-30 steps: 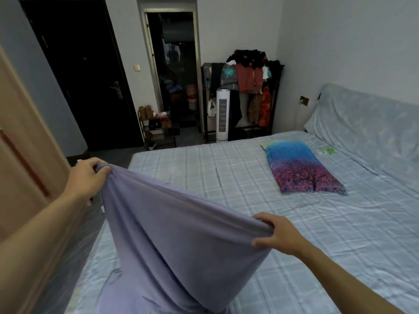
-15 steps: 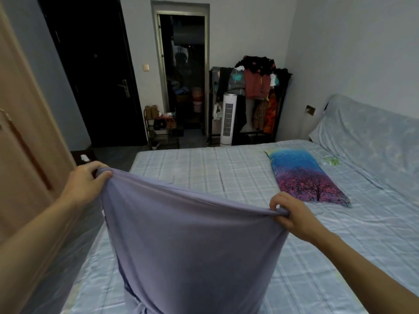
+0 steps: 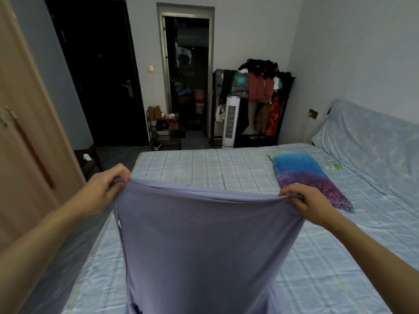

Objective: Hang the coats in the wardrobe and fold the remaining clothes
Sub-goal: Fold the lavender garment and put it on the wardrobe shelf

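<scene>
Above the checked bed (image 3: 226, 168), left hand (image 3: 99, 191) and right hand (image 3: 310, 205) pinch the lilac garment's (image 3: 204, 245) top corners; fabric hangs spread between them.

The lilac garment (image 3: 204, 245) is soft, matt, smooth knit cloth. The pale blue checked bed sheet (image 3: 340, 257) is thin woven cloth, faintly creased. The blue and pink tree-print pillow (image 3: 303, 177) has a slight sheen. The tan wardrobe door (image 3: 25, 143) looks like matt wood. The white tower fan (image 3: 230, 121) is smooth plastic.
</scene>
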Demonstrator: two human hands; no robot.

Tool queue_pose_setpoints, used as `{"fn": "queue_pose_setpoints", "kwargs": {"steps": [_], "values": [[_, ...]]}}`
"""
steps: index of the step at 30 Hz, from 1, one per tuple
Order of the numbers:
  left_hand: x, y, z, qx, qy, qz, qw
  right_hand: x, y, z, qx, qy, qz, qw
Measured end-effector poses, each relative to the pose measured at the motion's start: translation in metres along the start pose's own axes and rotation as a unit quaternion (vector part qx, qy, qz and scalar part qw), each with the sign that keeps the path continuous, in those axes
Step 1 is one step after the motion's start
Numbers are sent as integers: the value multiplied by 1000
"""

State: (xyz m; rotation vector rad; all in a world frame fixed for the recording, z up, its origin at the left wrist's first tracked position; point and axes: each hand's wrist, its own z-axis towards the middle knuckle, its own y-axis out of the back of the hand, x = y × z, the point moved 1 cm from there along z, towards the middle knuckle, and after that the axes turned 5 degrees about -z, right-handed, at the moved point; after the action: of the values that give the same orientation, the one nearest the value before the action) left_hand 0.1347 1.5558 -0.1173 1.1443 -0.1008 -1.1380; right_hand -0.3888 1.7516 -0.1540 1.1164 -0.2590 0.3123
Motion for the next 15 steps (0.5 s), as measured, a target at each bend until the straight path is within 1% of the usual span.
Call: {"fn": "queue_pose_setpoints", "kwargs": {"steps": [2, 3, 5, 8, 10, 13, 15], "values": [[-8, -2, -1, 36, -67, 33, 997, -2, 0, 0, -10, -1, 9, 1000], [-11, -3, -2, 51, -86, 37, 994, -3, 0, -1, -21, 2, 16, 1000], [-15, -7, -3, 62, -94, 43, 993, -1, -1, -1, -33, 19, 25, 999], [-19, -9, -5, 62, -108, 46, 991, 1, 1, 1, -9, 51, 13, 999], [-23, -10, -6, 61, -110, 42, 991, 1, 1, 0, 12, 48, 5, 999], [-24, -9, -5, 45, -115, 36, 992, 2, 3, -4, 18, 38, 4, 999], [-22, -9, -4, 31, -113, 64, 991, 3, 4, -5, 27, 40, 4, 999]]}}
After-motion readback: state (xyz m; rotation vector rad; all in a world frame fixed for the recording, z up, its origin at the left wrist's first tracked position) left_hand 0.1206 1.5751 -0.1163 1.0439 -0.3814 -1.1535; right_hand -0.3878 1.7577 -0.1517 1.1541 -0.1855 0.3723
